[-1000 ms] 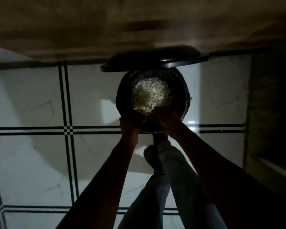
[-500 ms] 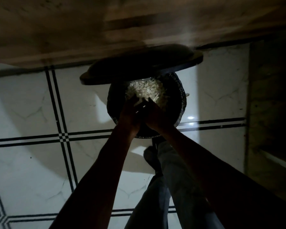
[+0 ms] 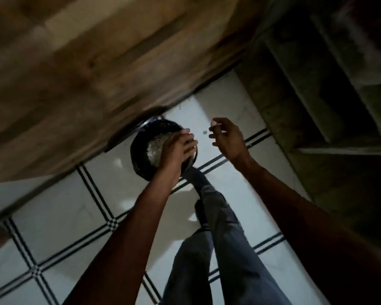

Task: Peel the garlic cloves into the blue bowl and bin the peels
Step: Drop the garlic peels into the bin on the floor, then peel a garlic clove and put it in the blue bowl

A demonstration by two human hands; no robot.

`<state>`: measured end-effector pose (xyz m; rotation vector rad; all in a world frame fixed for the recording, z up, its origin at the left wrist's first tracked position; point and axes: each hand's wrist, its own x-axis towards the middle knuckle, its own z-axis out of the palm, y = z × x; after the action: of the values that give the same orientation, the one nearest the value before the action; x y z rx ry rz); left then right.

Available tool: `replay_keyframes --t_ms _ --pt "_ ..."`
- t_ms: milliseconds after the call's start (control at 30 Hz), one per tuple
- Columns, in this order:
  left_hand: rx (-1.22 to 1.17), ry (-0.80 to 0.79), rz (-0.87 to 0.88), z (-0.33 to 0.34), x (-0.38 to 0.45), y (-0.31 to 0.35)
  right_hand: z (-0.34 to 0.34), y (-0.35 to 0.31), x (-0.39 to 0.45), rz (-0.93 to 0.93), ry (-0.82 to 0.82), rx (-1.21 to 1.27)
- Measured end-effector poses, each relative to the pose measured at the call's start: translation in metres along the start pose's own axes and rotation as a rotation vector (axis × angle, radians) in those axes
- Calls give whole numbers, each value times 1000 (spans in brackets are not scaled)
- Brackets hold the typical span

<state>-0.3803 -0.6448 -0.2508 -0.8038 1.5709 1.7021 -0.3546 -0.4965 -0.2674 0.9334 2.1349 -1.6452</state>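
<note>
A black pedal bin point(image 3: 139, 157) stands on the tiled floor against a wooden cabinet, its lid point(image 3: 128, 136) raised. A heap of white garlic peels point(image 3: 153, 148) lies inside. My left hand point(image 3: 178, 148) hovers over the bin's right rim with fingers spread and nothing visibly in it. My right hand point(image 3: 226, 137) is off to the right of the bin, above the floor, fingers loosely curled with nothing held. The blue bowl and the cloves are out of view.
My foot point(image 3: 195, 173) in dark trousers rests at the bin's pedal. A brown wooden cabinet front point(image 3: 86, 69) fills the upper left. Dark shelving point(image 3: 330, 102) stands at the right. The white floor tiles point(image 3: 59, 216) have black double lines. The scene is dim.
Both hands were pressed together over the peels; now they have parted. My right hand has drawn away to the right, my left stays over the bin. The view has tilted.
</note>
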Motion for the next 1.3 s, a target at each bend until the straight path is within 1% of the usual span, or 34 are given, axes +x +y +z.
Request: replay_keyframes --t_ms 67,200,267,333,467,567,700,767,867,900,1000,1133,1200,1300 --pt "91 -66 106 42 -46 28 -64 -29 -43 -98 104 43" --pt "305 -292 311 143 -145 71 -197 -71 -143 -273 342 113" --pt "414 -408 395 195 -193 78 -257 -77 -195 -322 473 174" --pt "497 -508 459 249 -239 73 -313 -69 -244 -359 587 269" --pt "612 -696 516 355 -313 36 -411 -23 -321 -312 844 362" --pt "694 -828 532 430 -355 -11 -472 31 -363 -254 975 436" --pt "802 -976 541 531 -397 -92 -550 118 -412 -171 1134 449" --pt "862 -989 556 583 -411 -134 -588 163 -428 -89 1163 454" --pt "976 -968 621 636 -413 -174 -633 212 -439 17 1137 411" --pt "1028 -946 652 656 -411 -187 -652 228 -442 54 1125 396" --pt "1137 -796 732 699 -400 -208 -700 266 -440 145 1104 318" --pt "1178 -650 832 725 -382 -208 -754 289 -424 181 1108 130" --pt "1193 -620 849 729 -374 -203 -778 297 -410 195 1084 33" --pt "1217 -605 884 730 -361 -198 -801 301 -388 227 997 -96"
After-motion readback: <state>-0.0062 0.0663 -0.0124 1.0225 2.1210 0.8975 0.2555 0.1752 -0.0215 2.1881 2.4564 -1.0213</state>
